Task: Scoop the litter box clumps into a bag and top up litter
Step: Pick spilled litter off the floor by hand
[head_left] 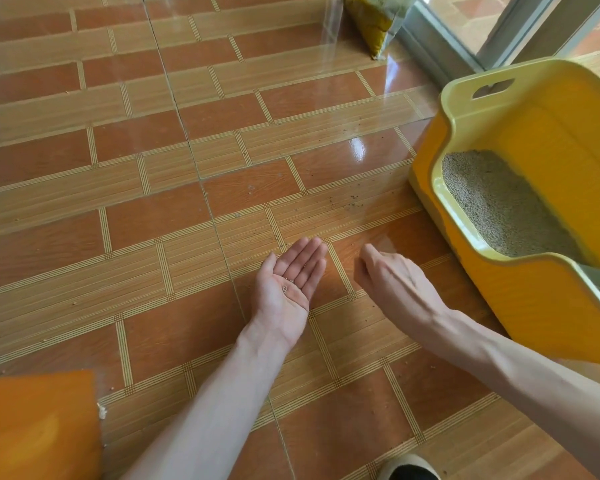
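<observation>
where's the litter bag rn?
Head view, top edge right of centre: the yellow litter bag stands on the tiled floor beside the glass door frame, behind the yellow litter box and far from both hands.

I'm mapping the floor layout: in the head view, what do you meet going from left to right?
Orange object at the lower left corner → left hand, palm up with a few litter grains → right hand, fingers curled downward → yellow litter box.
</observation>
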The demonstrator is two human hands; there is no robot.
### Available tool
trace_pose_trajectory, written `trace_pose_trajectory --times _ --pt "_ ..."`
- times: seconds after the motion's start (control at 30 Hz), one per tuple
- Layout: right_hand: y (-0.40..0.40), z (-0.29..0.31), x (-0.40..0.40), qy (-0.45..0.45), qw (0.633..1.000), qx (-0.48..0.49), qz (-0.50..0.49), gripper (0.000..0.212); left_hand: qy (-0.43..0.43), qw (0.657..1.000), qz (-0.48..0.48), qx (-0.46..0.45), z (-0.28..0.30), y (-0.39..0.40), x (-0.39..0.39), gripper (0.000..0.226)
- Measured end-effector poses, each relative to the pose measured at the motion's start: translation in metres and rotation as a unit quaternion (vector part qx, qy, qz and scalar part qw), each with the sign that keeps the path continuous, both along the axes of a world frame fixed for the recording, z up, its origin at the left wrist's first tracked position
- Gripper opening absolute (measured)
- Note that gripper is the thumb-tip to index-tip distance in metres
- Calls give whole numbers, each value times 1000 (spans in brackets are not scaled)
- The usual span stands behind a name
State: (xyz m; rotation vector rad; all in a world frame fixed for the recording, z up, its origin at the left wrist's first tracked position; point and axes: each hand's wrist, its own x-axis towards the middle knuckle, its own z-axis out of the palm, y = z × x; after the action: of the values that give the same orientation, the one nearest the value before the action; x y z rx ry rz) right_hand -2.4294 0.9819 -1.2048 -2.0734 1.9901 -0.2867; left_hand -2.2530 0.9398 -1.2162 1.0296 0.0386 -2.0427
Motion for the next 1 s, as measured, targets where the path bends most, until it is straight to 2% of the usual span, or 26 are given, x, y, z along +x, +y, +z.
trace_pose_trajectory --times 0.07,0.17,0.23,0.33,0.4,0.47,0.57,0.6,0.73,0.83,1.0 --pt "-3 17 17 -47 998 -38 8 31 -11 1000 1 6 -2 -1 -3 56" --pt "-11 34 45 -77 996 -31 45 30 -27 999 -20 13 -9 -3 -7 57" --pt "-18 35 61 -58 996 -11 71 24 -15 999 -30 18 -12 -4 -9 58" --pt "-26 33 71 17 989 -67 127 16 21 999 -25 24 -12 -6 -10 51" --pt "-27 32 71 45 985 -51 158 26 7 999 -28 23 -11 -8 -10 45" --pt "-28 31 70 52 981 -65 177 38 35 999 -22 33 -9 -9 -9 46" --pt "-28 24 67 69 977 -112 167 12 43 998 -23 36 -8 -9 -10 47" --pt "-28 21 68 68 978 -122 156 10 40 998 -23 36 -6 -8 -10 48" --pt "-25 14 64 56 975 -141 165 13 40 998 -19 40 -3 -7 -11 52" --pt "-26 18 60 11 979 -132 158 21 46 998 -18 42 -5 -10 -9 53" --pt "-37 19 39 -49 987 -133 77 20 -5 1000 -7 27 -7 -14 -2 56"
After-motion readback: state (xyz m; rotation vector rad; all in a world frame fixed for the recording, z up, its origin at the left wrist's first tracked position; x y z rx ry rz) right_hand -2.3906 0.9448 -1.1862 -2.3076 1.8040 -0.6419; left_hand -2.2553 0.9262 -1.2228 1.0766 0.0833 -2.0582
